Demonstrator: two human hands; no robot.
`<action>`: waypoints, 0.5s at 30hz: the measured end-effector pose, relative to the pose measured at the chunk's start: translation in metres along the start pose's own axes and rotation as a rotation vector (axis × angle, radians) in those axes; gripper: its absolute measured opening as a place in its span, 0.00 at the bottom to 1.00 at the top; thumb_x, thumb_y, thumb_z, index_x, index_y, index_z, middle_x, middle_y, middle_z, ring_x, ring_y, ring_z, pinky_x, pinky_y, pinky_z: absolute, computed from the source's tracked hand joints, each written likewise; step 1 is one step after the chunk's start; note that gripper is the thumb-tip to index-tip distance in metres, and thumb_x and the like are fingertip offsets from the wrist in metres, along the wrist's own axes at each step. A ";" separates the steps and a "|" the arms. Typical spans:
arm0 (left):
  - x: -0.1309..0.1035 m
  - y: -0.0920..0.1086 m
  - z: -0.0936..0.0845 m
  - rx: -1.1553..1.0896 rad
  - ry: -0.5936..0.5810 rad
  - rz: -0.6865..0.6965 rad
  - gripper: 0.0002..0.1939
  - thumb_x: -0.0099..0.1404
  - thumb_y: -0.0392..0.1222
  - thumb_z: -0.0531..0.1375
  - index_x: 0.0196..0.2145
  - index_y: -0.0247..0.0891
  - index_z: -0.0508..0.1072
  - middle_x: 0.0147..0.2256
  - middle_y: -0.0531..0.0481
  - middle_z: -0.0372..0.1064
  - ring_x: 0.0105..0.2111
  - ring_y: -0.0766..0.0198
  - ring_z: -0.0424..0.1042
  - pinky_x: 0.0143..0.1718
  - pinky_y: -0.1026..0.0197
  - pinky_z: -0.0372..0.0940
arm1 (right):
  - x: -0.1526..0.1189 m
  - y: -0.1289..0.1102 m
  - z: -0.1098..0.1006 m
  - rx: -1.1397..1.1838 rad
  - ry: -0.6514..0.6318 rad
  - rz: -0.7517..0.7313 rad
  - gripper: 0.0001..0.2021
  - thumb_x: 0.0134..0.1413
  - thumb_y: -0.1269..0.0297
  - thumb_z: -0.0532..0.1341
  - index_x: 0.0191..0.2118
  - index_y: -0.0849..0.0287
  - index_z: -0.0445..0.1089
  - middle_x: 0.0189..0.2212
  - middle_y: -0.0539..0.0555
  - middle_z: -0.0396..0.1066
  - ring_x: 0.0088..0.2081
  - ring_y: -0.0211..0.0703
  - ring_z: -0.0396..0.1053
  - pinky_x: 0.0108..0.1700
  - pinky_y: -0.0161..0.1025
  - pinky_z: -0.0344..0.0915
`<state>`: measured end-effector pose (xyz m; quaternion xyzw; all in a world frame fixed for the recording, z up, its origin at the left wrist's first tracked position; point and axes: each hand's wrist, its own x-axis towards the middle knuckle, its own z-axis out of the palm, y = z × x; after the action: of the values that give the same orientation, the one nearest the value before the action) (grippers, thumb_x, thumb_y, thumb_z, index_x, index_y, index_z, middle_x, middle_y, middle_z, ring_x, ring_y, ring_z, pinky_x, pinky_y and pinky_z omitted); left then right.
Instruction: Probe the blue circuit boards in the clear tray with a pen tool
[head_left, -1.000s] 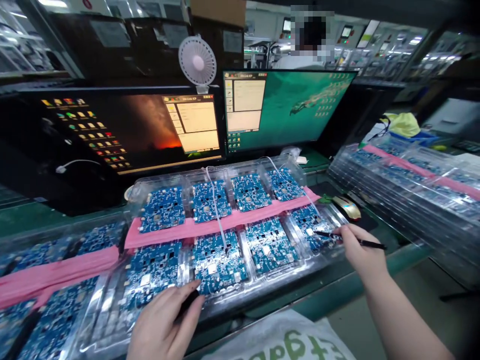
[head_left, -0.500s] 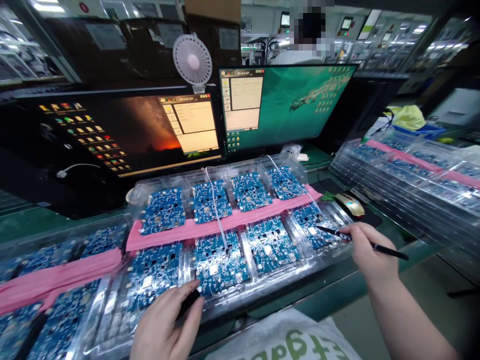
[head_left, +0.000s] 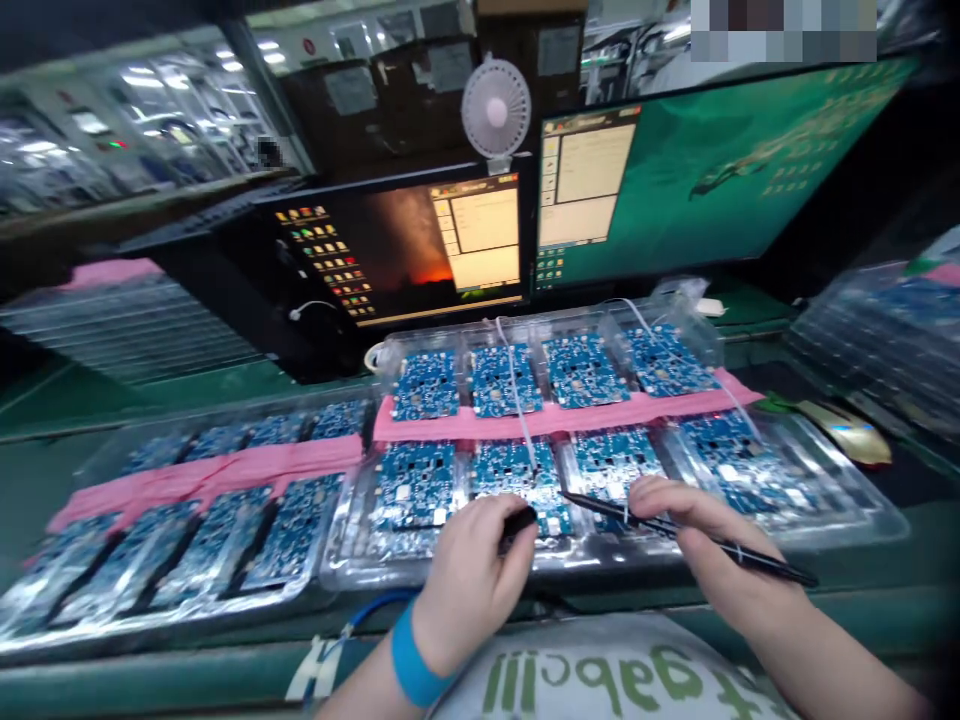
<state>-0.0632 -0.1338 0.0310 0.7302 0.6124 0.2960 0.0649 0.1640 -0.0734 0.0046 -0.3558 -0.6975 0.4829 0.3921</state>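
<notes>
My right hand (head_left: 705, 540) grips slim black tweezers (head_left: 667, 527), which point left over the front row of blue circuit boards (head_left: 619, 462). Between the thumb and fingers of my left hand (head_left: 476, 580) is a small black object (head_left: 516, 525); its kind is not clear. That hand is at the front edge of the clear plastic tray (head_left: 352, 555), beside a front-row board (head_left: 517, 470). A thin white cable (head_left: 517, 390) runs from the back of the tray down onto this board. A pink strip (head_left: 555, 418) lies between the two rows.
Another tray of boards (head_left: 225, 530) stands to the left. Two monitors (head_left: 405, 250) and a small fan (head_left: 495, 110) are behind. A gold mouse (head_left: 847, 435) lies at the right, near stacked trays (head_left: 870, 330). My left wrist wears a blue band (head_left: 416, 660).
My view has turned left. My right hand has brought the tweezers leftward from the rightmost front board, close to my left hand. The left hand still holds the black object.
</notes>
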 end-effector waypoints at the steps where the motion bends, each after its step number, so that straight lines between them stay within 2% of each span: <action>1: 0.000 0.001 0.002 -0.014 -0.006 -0.010 0.09 0.59 0.38 0.53 0.39 0.39 0.62 0.33 0.49 0.68 0.33 0.63 0.68 0.34 0.61 0.63 | -0.001 0.003 0.005 0.049 -0.005 0.006 0.13 0.55 0.53 0.51 0.38 0.52 0.67 0.38 0.54 0.66 0.46 0.48 0.61 0.45 0.40 0.62; 6: -0.004 0.000 0.003 -0.062 -0.009 -0.049 0.09 0.59 0.36 0.53 0.39 0.40 0.62 0.33 0.50 0.68 0.33 0.64 0.68 0.34 0.61 0.63 | -0.003 0.023 0.021 0.158 0.042 0.008 0.12 0.55 0.56 0.51 0.36 0.53 0.68 0.36 0.54 0.67 0.42 0.46 0.64 0.40 0.38 0.65; 10: -0.006 0.000 0.000 -0.083 0.001 -0.033 0.09 0.58 0.36 0.54 0.38 0.40 0.62 0.33 0.51 0.68 0.33 0.64 0.67 0.34 0.60 0.63 | 0.001 0.013 0.026 0.116 -0.011 0.120 0.12 0.54 0.55 0.51 0.34 0.54 0.68 0.37 0.54 0.67 0.43 0.46 0.63 0.40 0.37 0.64; 12: -0.005 -0.002 0.001 -0.087 -0.004 0.021 0.10 0.57 0.35 0.54 0.38 0.41 0.63 0.31 0.50 0.68 0.32 0.64 0.67 0.34 0.60 0.63 | 0.005 0.002 0.027 0.082 -0.074 0.138 0.11 0.54 0.56 0.51 0.33 0.53 0.67 0.35 0.52 0.67 0.41 0.44 0.64 0.38 0.35 0.64; 15: -0.004 -0.010 0.011 -0.074 -0.006 0.232 0.07 0.59 0.39 0.52 0.36 0.40 0.64 0.26 0.51 0.68 0.26 0.65 0.66 0.27 0.62 0.62 | 0.007 -0.006 0.032 0.081 -0.122 0.049 0.12 0.55 0.54 0.49 0.32 0.52 0.67 0.32 0.50 0.67 0.37 0.42 0.65 0.36 0.34 0.64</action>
<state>-0.0664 -0.1326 0.0163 0.7941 0.5122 0.3218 0.0589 0.1314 -0.0817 0.0039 -0.3265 -0.6910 0.5409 0.3511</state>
